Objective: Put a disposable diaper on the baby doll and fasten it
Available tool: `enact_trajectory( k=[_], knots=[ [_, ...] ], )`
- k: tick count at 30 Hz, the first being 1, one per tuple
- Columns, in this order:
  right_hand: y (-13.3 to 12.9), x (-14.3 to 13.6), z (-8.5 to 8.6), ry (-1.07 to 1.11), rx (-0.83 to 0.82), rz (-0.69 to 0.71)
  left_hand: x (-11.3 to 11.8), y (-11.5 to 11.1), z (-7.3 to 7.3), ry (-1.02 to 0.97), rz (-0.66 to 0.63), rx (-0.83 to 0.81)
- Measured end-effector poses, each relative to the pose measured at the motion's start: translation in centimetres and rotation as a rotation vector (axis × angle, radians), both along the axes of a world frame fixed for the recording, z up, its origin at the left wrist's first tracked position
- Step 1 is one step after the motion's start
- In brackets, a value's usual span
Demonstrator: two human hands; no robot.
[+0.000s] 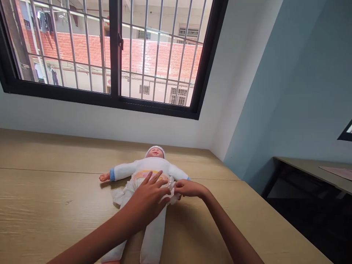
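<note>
A baby doll (152, 164) in white clothes with blue cuffs and a cap lies on its back, head toward the window. Around its hips is a white diaper (125, 192) with a coloured print at the waist and ruffled edges. Across the front of the diaper rests my left hand (152, 192), fingers spread and pointing toward the doll's chest. My right hand (188, 188) pinches the ruffled diaper edge at the doll's hip on the right. Part of the diaper's front is hidden under my left hand.
The doll lies on a wooden table (68, 220) that meets the wall below a barred window (115, 99). A seam runs across the tabletop. At the right, beyond the table's edge, stands another dark-legged table (302, 165) with a pinkish sheet (337, 172) on it.
</note>
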State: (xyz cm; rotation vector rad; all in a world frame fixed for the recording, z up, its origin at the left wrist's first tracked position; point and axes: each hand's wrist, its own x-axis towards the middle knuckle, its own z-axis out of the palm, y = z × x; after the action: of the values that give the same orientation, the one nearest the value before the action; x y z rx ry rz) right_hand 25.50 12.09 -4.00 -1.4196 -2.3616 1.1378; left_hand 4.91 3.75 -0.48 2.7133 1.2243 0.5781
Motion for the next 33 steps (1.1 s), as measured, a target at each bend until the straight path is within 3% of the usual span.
enact_trajectory(
  k=[5, 12, 17, 20, 25, 30, 33],
  knots=[
    [0.1, 0.8, 0.8, 0.167, -0.115, -0.086, 2.8, 2.0, -1.1, 0.143, 0.077, 0.057],
    [0.0, 0.5, 1.2, 0.298, -0.134, -0.116, 3.3, 3.9, -1.8, 0.079, 0.119, 0.055],
    [-1.4, 1.4, 3.8, 0.295, -0.001, -0.137, 2.7, 4.8, -2.4, -0.033, 0.098, 0.037],
    [-2.3, 1.5, 4.8, 0.226, 0.077, -0.118, 2.0, 5.2, -2.4, -0.181, 0.101, -0.060],
    [-3.5, -0.9, 4.0, 0.170, 0.204, -0.065, 1.0, 5.7, -2.1, -0.379, 0.100, -0.197],
    [-4.3, -2.7, 3.0, 0.051, 0.453, -0.058, 0.7, 6.0, -2.0, -0.362, 0.101, -0.215],
    [-4.2, -2.3, 3.2, 0.040, 0.446, -0.048, 0.6, 6.3, -2.3, -0.339, 0.063, -0.207]
  ],
)
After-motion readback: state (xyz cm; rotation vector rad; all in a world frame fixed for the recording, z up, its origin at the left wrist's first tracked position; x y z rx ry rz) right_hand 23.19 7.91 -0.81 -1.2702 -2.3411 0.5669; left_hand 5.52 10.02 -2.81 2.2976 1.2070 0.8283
